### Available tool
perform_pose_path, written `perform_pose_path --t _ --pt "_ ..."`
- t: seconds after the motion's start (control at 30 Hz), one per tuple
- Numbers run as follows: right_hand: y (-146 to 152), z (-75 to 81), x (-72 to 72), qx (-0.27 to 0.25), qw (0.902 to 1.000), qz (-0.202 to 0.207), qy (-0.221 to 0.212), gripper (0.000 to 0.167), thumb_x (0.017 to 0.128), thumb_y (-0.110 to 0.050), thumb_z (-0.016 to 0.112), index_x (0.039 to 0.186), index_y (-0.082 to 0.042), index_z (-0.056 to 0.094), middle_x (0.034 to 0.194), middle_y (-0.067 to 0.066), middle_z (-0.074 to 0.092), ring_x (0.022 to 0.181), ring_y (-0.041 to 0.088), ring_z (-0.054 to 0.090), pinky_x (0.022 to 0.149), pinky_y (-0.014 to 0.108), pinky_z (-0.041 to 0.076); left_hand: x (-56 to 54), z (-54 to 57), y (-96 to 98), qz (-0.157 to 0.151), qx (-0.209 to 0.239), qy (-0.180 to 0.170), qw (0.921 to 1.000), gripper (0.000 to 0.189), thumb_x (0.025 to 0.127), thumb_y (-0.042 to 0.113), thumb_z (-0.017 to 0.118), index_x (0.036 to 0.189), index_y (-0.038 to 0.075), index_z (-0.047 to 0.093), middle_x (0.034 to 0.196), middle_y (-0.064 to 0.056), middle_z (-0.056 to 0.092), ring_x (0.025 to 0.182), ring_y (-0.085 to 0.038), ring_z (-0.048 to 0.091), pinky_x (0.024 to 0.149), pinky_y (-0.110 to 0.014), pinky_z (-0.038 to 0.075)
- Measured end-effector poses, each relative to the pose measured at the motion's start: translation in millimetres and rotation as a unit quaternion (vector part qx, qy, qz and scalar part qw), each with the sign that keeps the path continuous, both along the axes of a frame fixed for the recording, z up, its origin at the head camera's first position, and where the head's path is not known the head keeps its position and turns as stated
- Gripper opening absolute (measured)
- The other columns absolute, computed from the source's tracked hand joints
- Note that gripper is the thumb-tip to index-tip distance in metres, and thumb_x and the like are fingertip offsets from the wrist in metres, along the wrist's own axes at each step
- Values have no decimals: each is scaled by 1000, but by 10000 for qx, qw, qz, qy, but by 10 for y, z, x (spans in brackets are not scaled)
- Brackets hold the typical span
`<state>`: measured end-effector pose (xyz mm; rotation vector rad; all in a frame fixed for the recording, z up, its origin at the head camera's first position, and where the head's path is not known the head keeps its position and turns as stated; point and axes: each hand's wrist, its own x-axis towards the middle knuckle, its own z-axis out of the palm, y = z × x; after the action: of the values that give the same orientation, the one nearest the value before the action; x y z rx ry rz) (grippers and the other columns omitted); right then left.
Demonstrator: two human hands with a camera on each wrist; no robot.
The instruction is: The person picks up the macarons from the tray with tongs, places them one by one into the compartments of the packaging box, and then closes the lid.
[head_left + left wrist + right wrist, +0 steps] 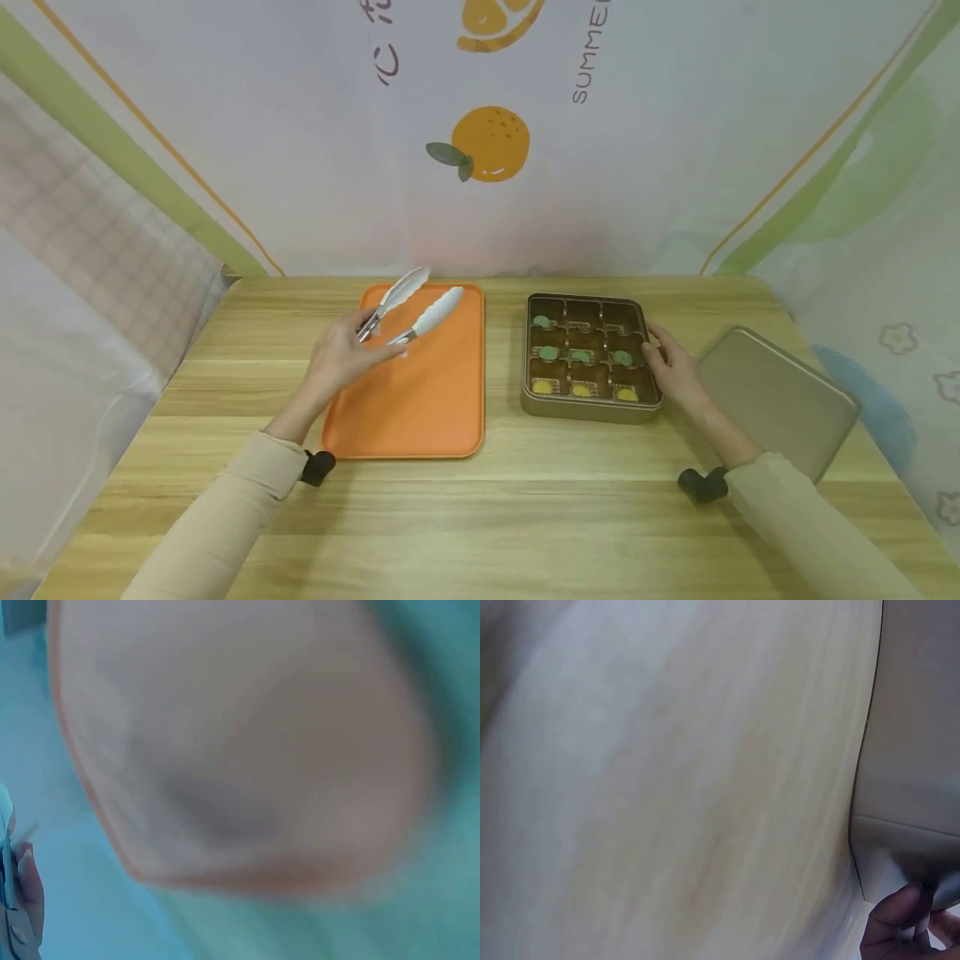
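My left hand (337,354) grips metal tongs (431,312) with white scalloped tips, held spread above an orange tray (405,408). At the left wrist view's left edge, part of the hand (31,889) shows with the tongs. On the right side of a brown-gold tin box (588,410), my right hand (678,375) holds the rim; its curled fingers also show against the wall in the right wrist view. Dividers split the box into compartments. Green round pieces (581,356) lie in the middle row, one in the back left, and yellow round pieces (581,389) in the front row.
A flat metal lid (780,400) lies at the right, partly under my right forearm. The wooden table (495,533) ends at a printed cloth (330,183) behind. Blur covers much of the left wrist view.
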<state>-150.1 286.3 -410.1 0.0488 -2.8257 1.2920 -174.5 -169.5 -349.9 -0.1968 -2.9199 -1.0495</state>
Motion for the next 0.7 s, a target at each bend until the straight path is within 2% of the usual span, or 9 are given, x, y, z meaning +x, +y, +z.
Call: perform_pose_path --t 0.17,0.3,0.37,0.47,0.63,0.7 --pt "8 -9 -3 -45 10000 -7 -4 54 103 -27 32 146 3 23 111 34 55 93 42 59 75 46 51 91 -84 -455 523 60 -22 9986 58 77 41 76 113 -1 57 85 -14 51 70 -22 42 55 -29 31" --pt "12 -12 3 -85 9999 4 -60 54 103 -28 32 147 3 22 112 34 54 94 42 59 77 48 50 186 -154 -758 878 -52 -55 9961 72 79 40 74 128 -6 49 99 -20 51 84 -28 44 63 -32 33" --pt "16 -16 9 -84 9999 19 -68 55 103 -29 31 147 3 22 113 34 54 95 43 59 78 50 50 219 -197 -885 988 -53 -10 9951 71 79 37 74 127 -9 48 94 -20 49 82 -28 42 63 -33 33" --pt "14 -13 11 -77 10000 24 -52 54 103 -28 31 147 3 22 113 35 54 96 44 58 78 51 50 257 -258 -1048 1137 -31 0 9935 73 80 34 74 127 -14 44 95 -22 46 85 -31 41 67 -38 35" --pt "4 -8 10 -78 10000 1 -54 54 103 -27 32 147 3 22 113 35 55 95 44 59 79 51 50 310 -311 -1240 1371 124 -214 9903 83 83 35 71 134 -19 33 115 -34 38 103 -42 36 82 -53 35" --pt "-1 -5 11 -79 9999 -12 -69 54 103 -27 31 147 3 22 113 35 55 95 44 59 80 52 49 325 -324 -1306 1400 120 -164 9899 80 83 34 71 132 -20 35 113 -35 42 99 -41 39 80 -52 36"
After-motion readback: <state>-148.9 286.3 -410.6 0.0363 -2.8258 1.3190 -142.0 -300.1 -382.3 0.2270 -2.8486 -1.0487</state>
